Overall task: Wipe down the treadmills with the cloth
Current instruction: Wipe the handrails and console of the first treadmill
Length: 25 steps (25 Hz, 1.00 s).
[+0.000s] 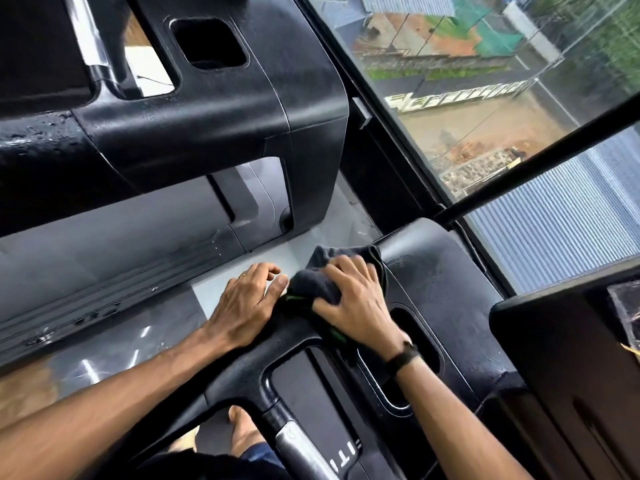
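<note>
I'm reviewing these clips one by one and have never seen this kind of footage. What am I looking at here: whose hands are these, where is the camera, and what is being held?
There is no robot here. A person wears a wide-angle camera on the head, so this single picture looks forward and down over their own arms.

The black moulded shape under the hands is the console of a treadmill, with recessed holders in it. A second treadmill console stands further ahead. To the right is a big window looking down on ground and roofs outside.

The right hand, with a dark band on the wrist, presses a dark grey cloth onto the console's top edge, fingers spread over it. The left hand rests beside it on the same edge, holding nothing, its fingers loosely bent. Near the bottom a bare foot shows.
</note>
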Available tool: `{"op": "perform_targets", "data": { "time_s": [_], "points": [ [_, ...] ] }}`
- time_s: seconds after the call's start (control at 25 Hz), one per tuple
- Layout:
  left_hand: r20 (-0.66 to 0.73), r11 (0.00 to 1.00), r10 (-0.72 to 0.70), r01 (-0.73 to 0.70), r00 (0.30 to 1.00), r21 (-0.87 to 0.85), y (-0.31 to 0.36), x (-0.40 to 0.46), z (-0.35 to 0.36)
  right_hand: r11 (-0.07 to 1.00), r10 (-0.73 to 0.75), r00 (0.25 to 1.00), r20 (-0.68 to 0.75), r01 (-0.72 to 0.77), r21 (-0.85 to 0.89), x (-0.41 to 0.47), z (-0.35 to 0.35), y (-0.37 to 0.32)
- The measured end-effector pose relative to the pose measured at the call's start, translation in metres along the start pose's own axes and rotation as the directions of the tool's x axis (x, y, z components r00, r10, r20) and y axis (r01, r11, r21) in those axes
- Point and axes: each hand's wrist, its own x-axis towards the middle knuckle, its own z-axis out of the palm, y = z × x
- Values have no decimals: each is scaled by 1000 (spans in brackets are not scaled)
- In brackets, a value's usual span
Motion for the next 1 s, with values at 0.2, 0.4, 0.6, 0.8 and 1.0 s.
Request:
{"op": "perform_targets", "data": {
  "time_s": [0.2, 0.4, 0.6, 0.8, 1.0],
  "points": [
    [24, 999, 34, -34, 999, 10, 0, 1, 3, 881, 471, 832, -294, -462, 102, 7, -26, 104],
    [24, 1000, 28, -28, 999, 10, -1, 3, 3, 652, 747, 653, -128, -756, -53, 94, -46, 145],
    [44, 1000, 4, -5, 999, 13, -4, 4, 3, 969, 243, 970, -21, -244, -36, 55, -17, 52],
    [57, 999, -6, 4, 998, 39, -2, 4, 3, 975, 217, 954, -208, -220, 7, 25, -17, 81],
    [63, 990, 54, -62, 997, 130, 3, 1, 0, 703, 710, 679, -188, -700, 123, 41, -31, 141]
  ]
}}
